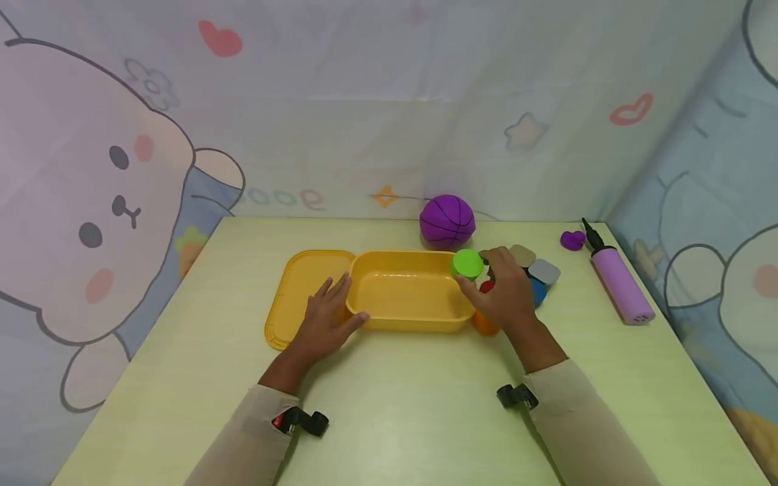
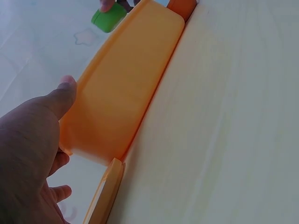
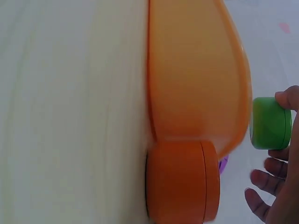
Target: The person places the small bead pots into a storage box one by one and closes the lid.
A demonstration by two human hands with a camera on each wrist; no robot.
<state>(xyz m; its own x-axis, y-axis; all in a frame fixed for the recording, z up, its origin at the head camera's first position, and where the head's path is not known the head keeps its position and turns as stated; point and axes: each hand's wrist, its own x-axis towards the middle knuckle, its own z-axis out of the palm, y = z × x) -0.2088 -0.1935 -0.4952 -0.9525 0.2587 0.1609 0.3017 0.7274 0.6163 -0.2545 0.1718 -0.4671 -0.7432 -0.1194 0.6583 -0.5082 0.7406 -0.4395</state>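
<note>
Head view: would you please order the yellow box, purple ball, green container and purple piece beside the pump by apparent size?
1. Yellow box
2. Purple ball
3. Green container
4. Purple piece

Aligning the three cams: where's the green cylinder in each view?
Head: green cylinder just right of centre, at the right end of the yellow bin.
Left wrist: green cylinder near the top edge, left of centre.
Right wrist: green cylinder near the right edge, about mid-height.
Shared landmark: the yellow bin, orange-looking in both wrist views.

Your head view was bright, faint glints marking the yellow tray (image 1: 407, 297); your wrist views looked dimmer, hazier.
</note>
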